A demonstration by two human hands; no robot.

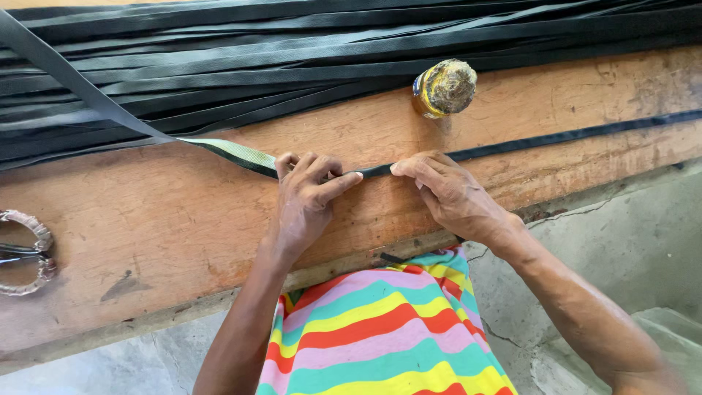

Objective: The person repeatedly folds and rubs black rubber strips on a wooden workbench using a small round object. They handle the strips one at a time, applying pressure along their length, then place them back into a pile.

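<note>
Black strap (376,170) pinched flat on a wooden bench (183,219).
Left hand (307,197) and right hand (450,192) each close fingertips on it, near a small tin (444,88).

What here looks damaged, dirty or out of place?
The small yellow can on the wooden board has a crusted, dirty top. The board is scratched and stained. The black strap pressed under both hands looks whole.

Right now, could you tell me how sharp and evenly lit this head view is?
In the head view, soft daylight, no harsh glare; the left hand and right hand pinching the black strap are sharp; the strap pile has a mild sheen; straight bench edges bow slightly from wide-angle distortion.
</note>
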